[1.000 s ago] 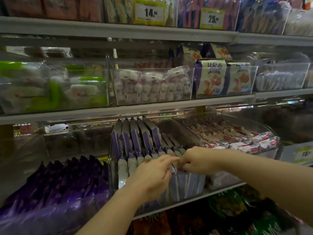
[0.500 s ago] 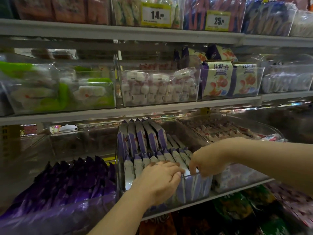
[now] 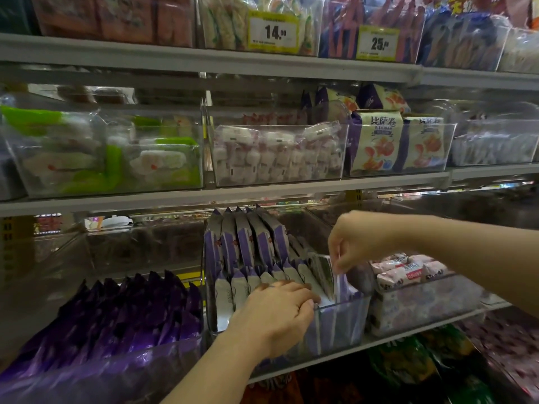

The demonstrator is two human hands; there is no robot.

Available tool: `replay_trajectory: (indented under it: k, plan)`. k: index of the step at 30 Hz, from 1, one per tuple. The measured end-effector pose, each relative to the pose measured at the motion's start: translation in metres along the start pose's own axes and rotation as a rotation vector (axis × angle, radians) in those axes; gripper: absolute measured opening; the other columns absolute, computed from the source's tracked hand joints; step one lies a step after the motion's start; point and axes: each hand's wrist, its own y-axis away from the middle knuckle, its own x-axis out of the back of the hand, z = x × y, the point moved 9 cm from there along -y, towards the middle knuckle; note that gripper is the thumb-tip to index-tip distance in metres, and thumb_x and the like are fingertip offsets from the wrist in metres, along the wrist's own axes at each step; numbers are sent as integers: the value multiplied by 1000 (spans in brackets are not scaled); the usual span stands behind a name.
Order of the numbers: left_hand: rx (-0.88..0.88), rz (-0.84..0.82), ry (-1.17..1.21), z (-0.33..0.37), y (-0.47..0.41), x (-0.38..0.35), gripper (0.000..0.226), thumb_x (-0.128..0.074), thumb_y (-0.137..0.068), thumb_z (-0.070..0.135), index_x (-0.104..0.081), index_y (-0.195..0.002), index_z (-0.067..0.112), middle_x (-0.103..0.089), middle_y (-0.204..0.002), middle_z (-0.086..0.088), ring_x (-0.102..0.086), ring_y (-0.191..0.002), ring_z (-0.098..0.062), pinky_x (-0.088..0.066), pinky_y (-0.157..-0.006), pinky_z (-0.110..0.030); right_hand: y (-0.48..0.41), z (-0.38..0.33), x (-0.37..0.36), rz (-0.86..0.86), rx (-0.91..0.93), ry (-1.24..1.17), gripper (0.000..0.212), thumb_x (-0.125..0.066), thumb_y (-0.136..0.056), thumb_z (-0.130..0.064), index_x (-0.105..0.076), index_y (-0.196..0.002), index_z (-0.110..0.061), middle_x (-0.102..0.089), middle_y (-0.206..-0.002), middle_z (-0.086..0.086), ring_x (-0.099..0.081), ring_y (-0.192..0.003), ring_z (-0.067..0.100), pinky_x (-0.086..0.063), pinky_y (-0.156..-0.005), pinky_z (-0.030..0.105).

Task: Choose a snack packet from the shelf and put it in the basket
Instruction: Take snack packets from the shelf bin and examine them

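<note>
The right hand (image 3: pixel 360 243) comes down from above with its grip closed in a pinch. Thumb and fingertips (image 3: pixel 339 265) nip the top edge of one snack packet (image 3: pixel 326 277) near the right end of the row. That packet stands a little higher than the ones beside it and leans back, probably because pinching the seal is the only way to draw a thin packet out of a tightly packed file.

The left hand (image 3: pixel 277 313) lies knuckles-up on the front packets (image 3: pixel 233 293). Its fingers curl over their tops by the front rim of the clear bin (image 3: pixel 335 325). It seems to be there as a brace, holding the neighbouring packets down and to the side so they do not rise with the chosen one.

The packets stand on edge in two rows, the back one taller. They face sideways, so only their top edges are easy to reach. The bin sits on the lower shelf (image 3: pixel 408 335), between a tub of dark purple bags (image 3: pixel 131 310) on the left and a tub of pink-and-white wrapped snacks (image 3: pixel 404 272) on the right. More clear tubs fill the shelf above, with yellow price tags (image 3: pixel 274 32) higher up.

The chosen packet is still inside the bin, held but not lifted clear. No basket is in view, so the drop-off has not begun.
</note>
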Motion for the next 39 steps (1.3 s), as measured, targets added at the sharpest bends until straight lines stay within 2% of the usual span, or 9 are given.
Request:
replay_trajectory:
  k: [6,12,15,18,22,26,29,33,39]
  plan:
    - [21,12,-5,-1,0,-1,45,-18,-97,49,-45,-133,45,-39,-148,20,-28,-137,-5,-20,-109,-37,33,-1,41,383,-36,-62,21,-69,-85,-36,-61,-66,-30,-62,-67,-12,-60,-64,2,-43,-55,11]
    - [45,169,26,15,17,19,41,-26,-102,43,-53,-131,34,-53,-137,14,-43,-128,-7,-29,-106,-35,99,-22,73,785,-19,-225,18,-71,-83,-30,-69,-74,-14,-65,-65,-3,-61,-62,12,-55,-63,30]
    - [151,425,508,23,48,35,36,-34,-102,38,-68,-110,28,-68,-107,9,-60,-103,-9,-47,-90,-32,133,-32,63,942,9,-405,17,-72,-83,-27,-68,-74,-13,-66,-64,-2,-62,-59,12,-55,-62,30]
    - [330,427,1177,33,76,21,40,-34,-100,49,-69,-97,28,-71,-102,-2,-70,-87,-18,-54,-80,-35,156,-51,30,1016,64,-625,11,-73,-83,-23,-68,-74,-18,-69,-70,-6,-64,-63,8,-54,-64,23]
    - [350,385,1579,49,111,3,28,-46,-97,42,-65,-112,26,-73,-105,-2,-72,-86,-16,-57,-67,-29,163,-80,-37,928,87,-841,14,-74,-81,-25,-64,-73,-28,-67,-70,-12,-63,-66,4,-50,-66,14]
    - [349,496,1373,30,161,-10,29,-55,-96,18,-57,-125,23,-69,-118,4,-65,-110,-16,-51,-93,-33,159,-94,-114,724,-17,-1024,20,-77,-80,-24,-59,-77,-31,-67,-75,-7,-64,-68,6,-51,-63,17]
    - [317,437,1228,28,195,-32,28,-58,-95,17,-57,-121,27,-70,-109,19,-65,-103,-1,-50,-79,-11,156,-105,-169,520,-113,-1214,33,-80,-73,-35,-53,-91,-28,-68,-91,-2,-68,-86,13,-54,-69,23]
    - [394,323,1166,22,226,-76,32,-61,-93,20,-55,-124,24,-68,-119,10,-64,-107,-3,-50,-86,-19,150,-128,-227,277,-245,-1496,70,-68,-63,-56,-51,-125,-26,-70,-109,-3,-69,-96,8,-56,-71,23]
    - [456,8,1231,42,252,-149,39,-65,-89,23,-54,-126,29,-69,-116,15,-66,-105,-5,-54,-83,-22,152,-131,-271,202,-445,-1867,49,-59,-82,-38,-64,-114,-2,-74,-101,15,-72,-92,29,-59,-72,37]
